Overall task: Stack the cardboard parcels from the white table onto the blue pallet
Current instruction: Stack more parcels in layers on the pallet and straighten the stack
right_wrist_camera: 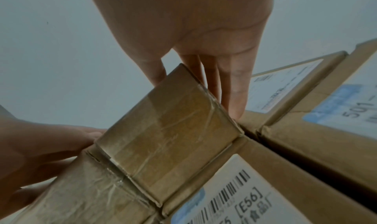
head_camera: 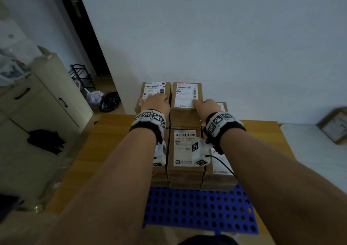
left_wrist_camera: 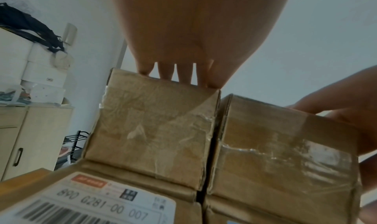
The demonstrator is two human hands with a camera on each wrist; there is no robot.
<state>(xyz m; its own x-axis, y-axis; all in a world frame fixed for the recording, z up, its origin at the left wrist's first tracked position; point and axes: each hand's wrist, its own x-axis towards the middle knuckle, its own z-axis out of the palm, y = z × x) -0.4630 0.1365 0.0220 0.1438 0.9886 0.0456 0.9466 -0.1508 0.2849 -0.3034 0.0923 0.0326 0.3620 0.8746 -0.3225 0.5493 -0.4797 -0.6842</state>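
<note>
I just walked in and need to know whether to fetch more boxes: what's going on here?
A person is stacking cardboard parcels on a blue pallet. Several labelled parcels already sit there in layers. The left hand rests flat on the top of the far left parcel, and the right hand lies on the far middle parcel beside it, fingers straight down its right side. The two top parcels stand side by side, almost touching. The front of the pallet is bare.

head view downward, wrist views close, sharing parcels (head_camera: 185, 98)
</note>
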